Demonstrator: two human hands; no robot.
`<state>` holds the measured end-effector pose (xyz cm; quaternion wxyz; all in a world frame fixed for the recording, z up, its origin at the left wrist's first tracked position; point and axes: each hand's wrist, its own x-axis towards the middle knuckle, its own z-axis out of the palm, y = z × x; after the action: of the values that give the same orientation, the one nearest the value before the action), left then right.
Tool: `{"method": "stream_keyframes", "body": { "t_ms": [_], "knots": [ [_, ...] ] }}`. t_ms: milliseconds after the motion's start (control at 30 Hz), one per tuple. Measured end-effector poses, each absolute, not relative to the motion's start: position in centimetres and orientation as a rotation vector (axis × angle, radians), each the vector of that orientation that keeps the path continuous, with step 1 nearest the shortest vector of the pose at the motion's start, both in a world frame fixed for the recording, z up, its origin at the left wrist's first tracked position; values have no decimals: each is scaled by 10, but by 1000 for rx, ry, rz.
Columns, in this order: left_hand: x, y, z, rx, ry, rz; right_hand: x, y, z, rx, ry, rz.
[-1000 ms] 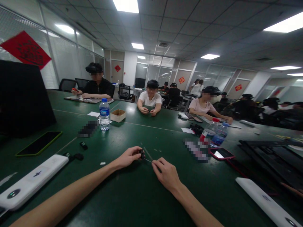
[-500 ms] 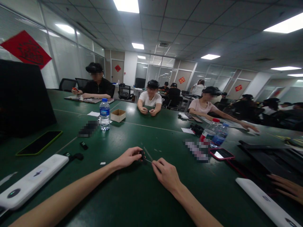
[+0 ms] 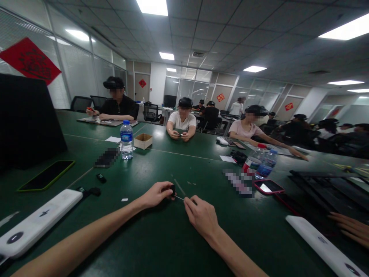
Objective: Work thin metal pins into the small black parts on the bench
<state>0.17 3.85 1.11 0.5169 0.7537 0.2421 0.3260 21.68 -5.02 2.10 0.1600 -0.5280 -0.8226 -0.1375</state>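
My left hand (image 3: 157,195) pinches a small black piece (image 3: 173,190) between thumb and fingertips, just above the green table. My right hand (image 3: 203,216) is closed on a thin, pale, straight rod (image 3: 179,197). The rod's far tip reaches to the lower part of the black piece. Its near end is hidden inside my right fingers, so its kind does not show. Left of my left hand, a scrap of white paper (image 3: 124,199) and a small black item (image 3: 101,177) lie on the table.
White power-bank-like devices (image 3: 43,219) lie at both sides. A water bottle (image 3: 127,140), an open box (image 3: 143,141), phones (image 3: 269,186) and more bottles (image 3: 266,165) stand or lie beyond. Another person's hand (image 3: 350,227) rests at right; several people sit opposite.
The black piece has turned slightly in my left fingers and shows a broader side. My hands stay in nearly the same place, and the rod is still between them.
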Motion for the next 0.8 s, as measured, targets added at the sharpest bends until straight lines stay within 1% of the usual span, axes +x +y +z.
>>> {"method": "stream_keyframes", "body": {
  "t_ms": [133, 267, 333, 567, 800],
  "knots": [
    [1, 35, 13, 1878, 651, 764, 215, -47, 20, -1478, -2260, -341],
    [1, 33, 7, 1981, 632, 677, 223, -31, 28, -1487, -1873, -277],
    [2, 34, 5, 1922, 625, 681, 231, -23, 29, -1474, -1814, -279],
    [1, 43, 7, 1641, 491, 733, 242, -24, 16, -1402, -2045, -246],
    [2, 47, -1, 1504, 445, 784, 232, -29, 17, -1327, -2284, -201]
  ]
}}
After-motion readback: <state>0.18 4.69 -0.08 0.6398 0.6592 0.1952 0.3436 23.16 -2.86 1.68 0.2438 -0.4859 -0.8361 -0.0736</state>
